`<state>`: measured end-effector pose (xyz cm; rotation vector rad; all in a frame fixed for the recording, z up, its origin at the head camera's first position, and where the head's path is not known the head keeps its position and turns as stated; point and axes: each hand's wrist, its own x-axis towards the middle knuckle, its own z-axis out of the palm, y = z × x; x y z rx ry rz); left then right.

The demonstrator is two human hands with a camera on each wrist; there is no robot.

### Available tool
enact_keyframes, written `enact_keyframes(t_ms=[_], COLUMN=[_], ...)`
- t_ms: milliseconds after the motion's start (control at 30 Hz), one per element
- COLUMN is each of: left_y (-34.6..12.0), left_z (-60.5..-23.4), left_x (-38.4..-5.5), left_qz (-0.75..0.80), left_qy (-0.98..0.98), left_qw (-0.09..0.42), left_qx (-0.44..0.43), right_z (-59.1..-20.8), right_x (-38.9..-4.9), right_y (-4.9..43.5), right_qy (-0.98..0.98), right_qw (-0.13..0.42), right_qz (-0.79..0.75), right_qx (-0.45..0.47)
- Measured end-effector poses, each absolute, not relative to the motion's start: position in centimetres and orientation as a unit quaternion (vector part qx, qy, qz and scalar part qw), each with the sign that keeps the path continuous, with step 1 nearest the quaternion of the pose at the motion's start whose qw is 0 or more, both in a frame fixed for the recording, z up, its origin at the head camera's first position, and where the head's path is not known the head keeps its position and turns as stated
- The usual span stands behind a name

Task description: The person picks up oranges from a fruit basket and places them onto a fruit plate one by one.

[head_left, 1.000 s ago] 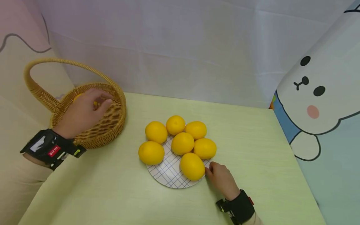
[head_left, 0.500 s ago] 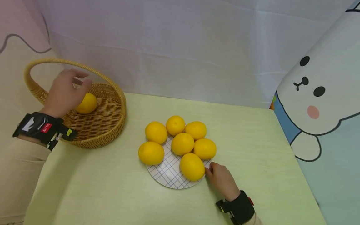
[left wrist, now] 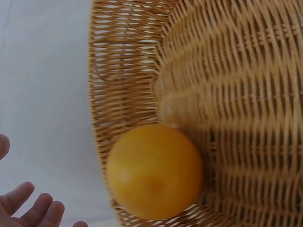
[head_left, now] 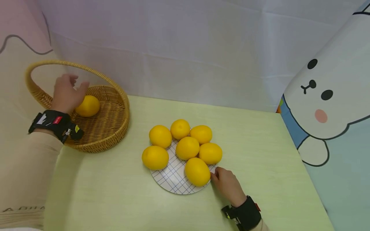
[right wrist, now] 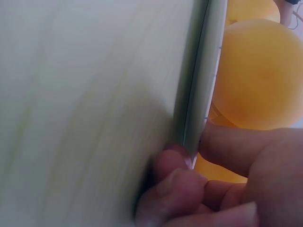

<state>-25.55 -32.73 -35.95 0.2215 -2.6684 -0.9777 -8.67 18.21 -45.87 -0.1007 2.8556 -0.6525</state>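
My left hand (head_left: 67, 93) hovers under the handle of the wicker basket (head_left: 108, 126), fingers loosely bent and holding nothing. Below it, one yellow lemon (head_left: 89, 106) lies inside against the basket wall; the left wrist view shows this lemon (left wrist: 154, 172) apart from the fingertips (left wrist: 45, 201). At the plate's right edge, my right hand (head_left: 229, 186) pinches the rim. In the right wrist view the thumb (right wrist: 232, 144) is over the rim of the plate (right wrist: 208, 71) and curled fingers lie under it. Several lemons (head_left: 197, 171) rest on the white checked plate (head_left: 170, 179).
The basket's tall arched handle (head_left: 78, 65) rises over its opening. A pale cloth (head_left: 173, 64) hangs behind the light-green table (head_left: 121, 192). At the right, a cartoon-printed panel (head_left: 332, 96) borders the table.
My left hand has risen from inside the basket and moved back and left, uncovering the lemon there. My right hand and the plate have stayed in place.
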Motion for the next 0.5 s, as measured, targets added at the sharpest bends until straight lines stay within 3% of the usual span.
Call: enact_keyframes(t_ms=[267,500], left_y=[-33.8,-34.7], left_z=[-39.4,-41.2], left_x=[-27.0,-27.5], left_qz=[-0.329,-0.312], left_qy=[-0.933,-0.944], left_qw=[0.108,0.046], left_qx=[0.101,0.095], right_z=[-45.8,-45.9], right_x=[-8.7,-8.6], right_y=[18.4,18.5], right_qy=[0.970,0.970], right_qw=[0.102,0.105], right_qz=[-0.216,-0.216], right_qx=[-0.034,-0.036])
